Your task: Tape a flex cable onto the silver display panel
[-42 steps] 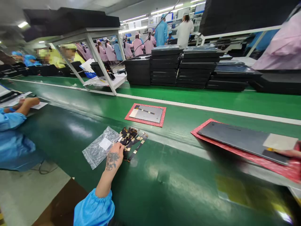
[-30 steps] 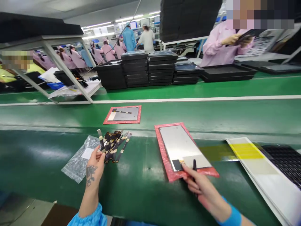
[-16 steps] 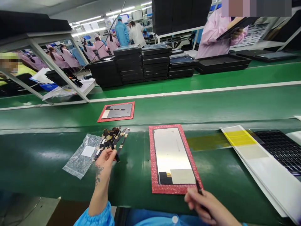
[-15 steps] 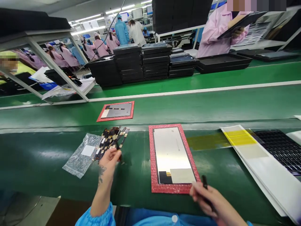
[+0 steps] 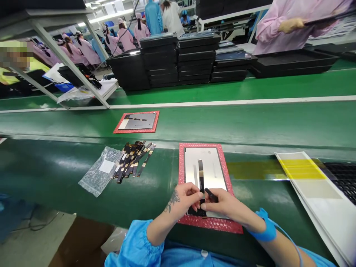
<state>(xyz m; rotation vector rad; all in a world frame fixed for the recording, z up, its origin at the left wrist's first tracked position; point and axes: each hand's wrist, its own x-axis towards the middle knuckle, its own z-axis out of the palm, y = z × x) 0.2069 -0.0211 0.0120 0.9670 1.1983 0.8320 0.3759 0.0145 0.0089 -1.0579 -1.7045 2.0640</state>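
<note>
The left hand [image 5: 182,198] pinches the near end of a thin dark strip [image 5: 200,174] between thumb and fingertips; the strip lies lengthwise on the grey panel [image 5: 215,168] directly ahead of both hands. The right hand [image 5: 222,203] grips a short black tool [image 5: 211,195], its tip meeting the strip's near end between the two hands.

The strip is judged light, flat and flexible, with gold contact patches. Hold it by the edges near the end; avoid creasing it or touching the contacts.

The panel is a stiff, smooth rectangle with a dull metallic sheen, judged fragile. It rests on a red bubble-textured mat [image 5: 211,223], which extends past it on every side and cushions it on the glossy green bench [image 5: 55,174].

To the left of the left hand, well apart, lies a fanned pile of spare strips [image 5: 133,163], touching a crinkled clear plastic bag [image 5: 101,174]. Beyond them sits a second panel [image 5: 137,121] on its own red mat.
</note>
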